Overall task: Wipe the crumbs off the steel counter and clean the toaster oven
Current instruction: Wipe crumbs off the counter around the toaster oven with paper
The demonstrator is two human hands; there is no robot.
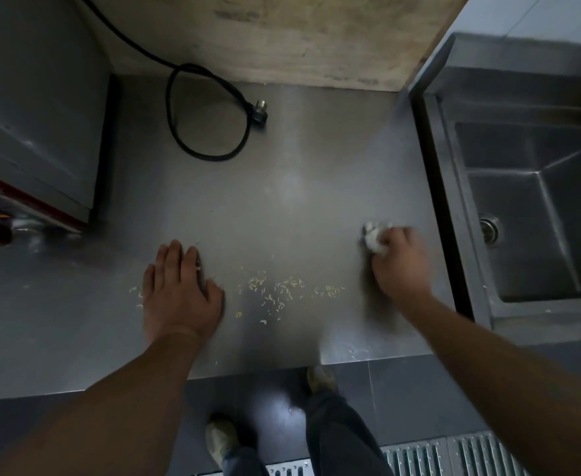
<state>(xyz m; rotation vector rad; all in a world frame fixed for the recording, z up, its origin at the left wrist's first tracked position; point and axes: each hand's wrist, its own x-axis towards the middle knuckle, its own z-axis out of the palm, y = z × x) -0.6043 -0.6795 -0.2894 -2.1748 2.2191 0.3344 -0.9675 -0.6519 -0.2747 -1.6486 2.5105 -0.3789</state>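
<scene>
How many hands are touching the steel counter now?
1: the left hand lies flat on the steel counter beside the crumbs. The right hand grips a crumpled cloth.

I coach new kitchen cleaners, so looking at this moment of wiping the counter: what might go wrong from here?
1. The crumbs lie close to the counter's front edge; a sweep toward the body would likely drop them on the floor.
2. The right hand holds only a small wad, which may smear or miss bits.
3. The left hand rests flat among crumbs, possibly hiding some.
</scene>
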